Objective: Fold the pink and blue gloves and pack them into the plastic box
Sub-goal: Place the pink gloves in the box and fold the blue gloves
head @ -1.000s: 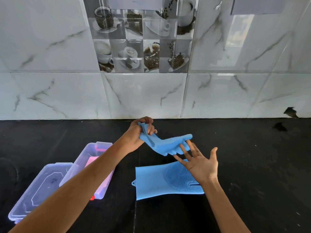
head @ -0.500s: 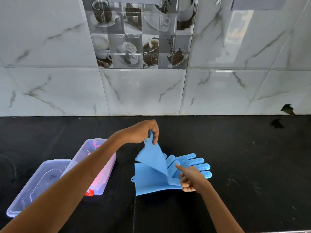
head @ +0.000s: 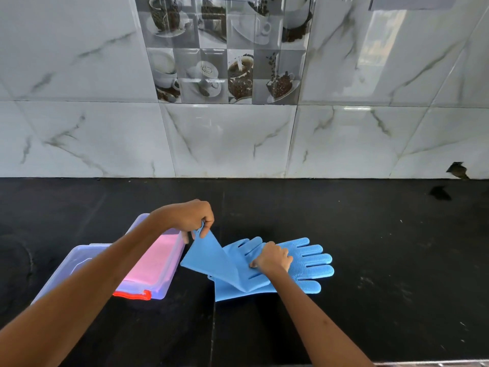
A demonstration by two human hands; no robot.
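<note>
Two blue silicone gloves lie stacked on the black counter. The lower blue glove [head: 309,263] lies flat, its fingers pointing right. The upper blue glove [head: 211,256] rests on it with its cuff lifted. My left hand [head: 190,215] pinches that raised cuff corner. My right hand [head: 274,258] presses down on the upper glove's palm and finger area. The folded pink gloves [head: 153,259] lie inside the clear plastic box [head: 158,292] to the left, which has a red clip at its front.
The box's clear lid [head: 71,263] lies just left of the box, partly behind my left forearm. A marble-tiled wall [head: 238,139] closes off the back of the counter. The counter's front edge shows at the bottom right.
The upper blue glove has come down onto the flat one. My right hand went from open in the air to pressing on it, while my left hand lowered the cuff.
</note>
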